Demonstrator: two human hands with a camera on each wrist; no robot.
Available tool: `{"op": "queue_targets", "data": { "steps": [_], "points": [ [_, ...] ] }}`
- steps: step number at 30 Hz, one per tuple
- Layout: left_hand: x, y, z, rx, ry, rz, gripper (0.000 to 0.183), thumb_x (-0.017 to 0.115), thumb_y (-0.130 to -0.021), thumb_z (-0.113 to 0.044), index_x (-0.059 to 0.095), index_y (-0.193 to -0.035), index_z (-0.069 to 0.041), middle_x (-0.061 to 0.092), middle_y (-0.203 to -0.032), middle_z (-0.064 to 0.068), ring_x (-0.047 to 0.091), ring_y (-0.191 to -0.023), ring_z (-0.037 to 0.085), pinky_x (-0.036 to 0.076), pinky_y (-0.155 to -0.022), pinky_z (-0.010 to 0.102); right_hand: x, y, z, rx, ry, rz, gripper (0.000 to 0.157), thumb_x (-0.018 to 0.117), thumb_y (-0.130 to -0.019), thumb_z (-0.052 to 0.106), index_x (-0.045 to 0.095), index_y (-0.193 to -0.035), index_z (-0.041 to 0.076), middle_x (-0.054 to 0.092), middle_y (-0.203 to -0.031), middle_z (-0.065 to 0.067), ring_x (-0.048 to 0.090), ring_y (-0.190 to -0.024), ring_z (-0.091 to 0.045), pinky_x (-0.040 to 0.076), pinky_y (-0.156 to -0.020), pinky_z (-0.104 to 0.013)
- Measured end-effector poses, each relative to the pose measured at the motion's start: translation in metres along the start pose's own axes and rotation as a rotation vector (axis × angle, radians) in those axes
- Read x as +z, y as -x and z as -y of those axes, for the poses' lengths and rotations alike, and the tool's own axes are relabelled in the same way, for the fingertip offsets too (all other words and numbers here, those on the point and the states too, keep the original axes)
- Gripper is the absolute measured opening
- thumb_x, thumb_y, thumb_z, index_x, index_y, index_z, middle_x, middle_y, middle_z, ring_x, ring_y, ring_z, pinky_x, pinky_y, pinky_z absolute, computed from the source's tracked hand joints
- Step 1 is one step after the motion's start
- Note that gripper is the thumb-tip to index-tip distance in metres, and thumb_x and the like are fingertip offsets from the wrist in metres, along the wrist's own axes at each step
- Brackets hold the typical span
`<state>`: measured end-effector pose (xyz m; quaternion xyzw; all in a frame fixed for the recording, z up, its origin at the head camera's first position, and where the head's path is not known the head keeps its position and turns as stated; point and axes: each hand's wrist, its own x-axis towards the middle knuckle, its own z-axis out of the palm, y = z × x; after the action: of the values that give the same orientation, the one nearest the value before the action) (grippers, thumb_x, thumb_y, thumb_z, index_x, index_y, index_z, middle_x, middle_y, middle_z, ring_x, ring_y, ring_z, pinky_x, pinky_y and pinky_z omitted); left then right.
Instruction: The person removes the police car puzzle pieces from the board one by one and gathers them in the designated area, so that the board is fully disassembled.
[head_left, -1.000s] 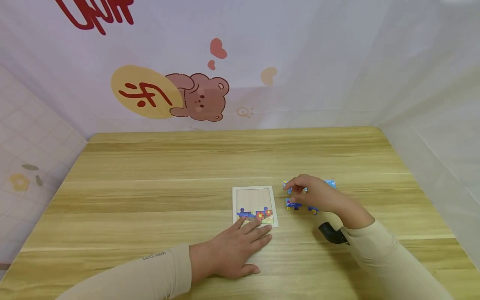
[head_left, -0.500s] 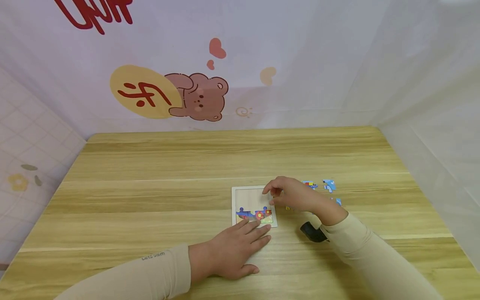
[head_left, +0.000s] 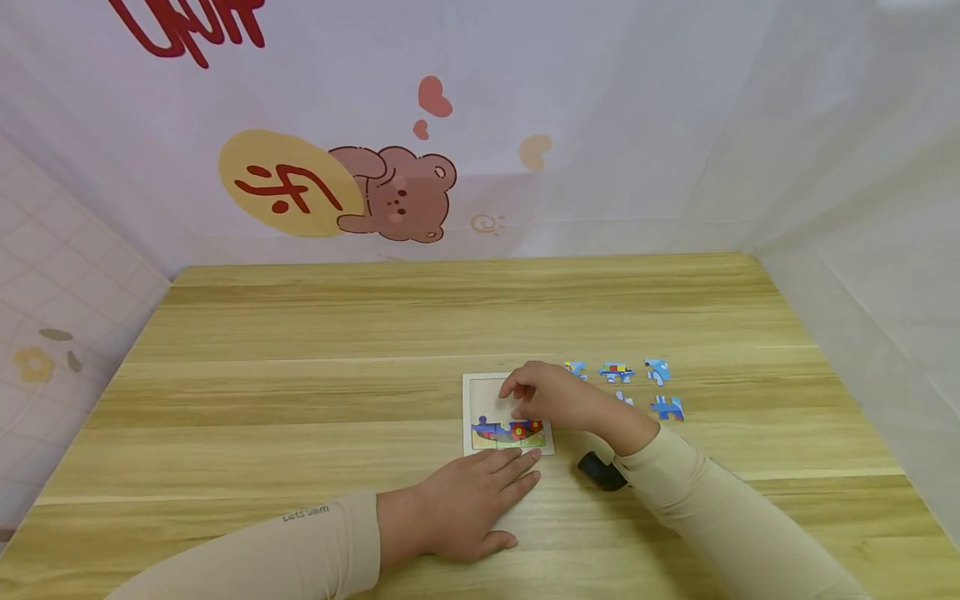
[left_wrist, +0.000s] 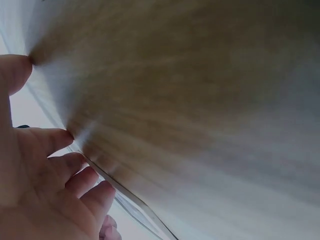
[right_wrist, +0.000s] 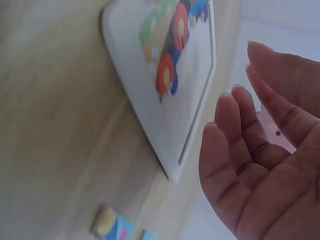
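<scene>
A small jigsaw tray (head_left: 467, 408) with a pale rim lies in front of me in the head view. Along its near side sit joined puzzle pieces (head_left: 517, 432) printed with a blue vehicle and red wheels; the far part shows bare board. My left hand (head_left: 472, 508) lies with fingers spread, fingertips at the tray's near rim. Over the tray's right side hovers my right hand (head_left: 558, 396), fingers loosely bent. In the right wrist view its fingertips (right_wrist: 227, 102) stand apart with nothing visible between them.
Several loose jigsaw pieces lie to the right of the tray, among them a blue corner piece (head_left: 657, 372) and a blue piece (head_left: 667, 407). One more piece (right_wrist: 117, 225) shows low in the right wrist view. A white curtain (head_left: 637, 167) hangs behind the wooden table (head_left: 300, 333).
My right hand has moved left from over the loose pieces to above the tray, uncovering several of them. My left hand stays by the near rim, its fingers covering slightly less of the pieces.
</scene>
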<state>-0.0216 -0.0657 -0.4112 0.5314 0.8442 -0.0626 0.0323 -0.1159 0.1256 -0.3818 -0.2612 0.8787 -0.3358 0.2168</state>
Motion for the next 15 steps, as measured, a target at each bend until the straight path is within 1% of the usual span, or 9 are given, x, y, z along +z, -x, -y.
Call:
{"op": "queue_targets", "data": {
  "steps": [5,9,12,15],
  "points": [
    [-0.002,-0.001,0.0,0.007,-0.006,0.028,0.068,0.042,-0.096,-0.056,0.038,-0.148,-0.011,0.03,-0.156,0.007,0.031,-0.141,0.019,0.029,-0.112,0.029,0.007,-0.004,0.007,0.036,-0.012,-0.004,0.016,0.07,-0.086,0.004,0.069,-0.101,0.008,0.059,-0.091,0.0,0.052,-0.083,-0.014,0.046,-0.076,-0.029],
    [-0.002,-0.001,0.0,0.011,0.004,0.033,0.068,0.042,-0.097,-0.055,0.038,-0.148,-0.011,0.029,-0.156,0.008,0.029,-0.142,0.02,0.028,-0.112,0.028,0.013,-0.006,0.012,0.065,-0.016,-0.006,0.018,0.07,-0.085,0.003,0.07,-0.103,0.008,0.061,-0.095,0.0,0.054,-0.085,-0.015,0.047,-0.077,-0.028],
    [-0.001,0.0,0.0,0.016,-0.005,0.029,0.068,0.043,-0.097,-0.055,0.039,-0.148,-0.01,0.029,-0.156,0.009,0.028,-0.143,0.02,0.028,-0.112,0.029,0.017,-0.007,0.013,0.067,-0.016,-0.003,0.019,0.069,-0.085,0.001,0.07,-0.103,0.007,0.061,-0.095,0.0,0.053,-0.083,-0.014,0.047,-0.075,-0.027],
    [0.0,0.0,0.0,0.02,-0.024,0.022,0.068,0.042,-0.097,-0.055,0.039,-0.148,-0.01,0.028,-0.157,0.01,0.027,-0.143,0.021,0.028,-0.113,0.029,0.019,-0.008,0.014,0.04,-0.007,0.006,0.018,0.068,-0.085,-0.001,0.07,-0.102,0.004,0.06,-0.092,-0.001,0.052,-0.079,-0.013,0.047,-0.072,-0.025]
  ]
}}
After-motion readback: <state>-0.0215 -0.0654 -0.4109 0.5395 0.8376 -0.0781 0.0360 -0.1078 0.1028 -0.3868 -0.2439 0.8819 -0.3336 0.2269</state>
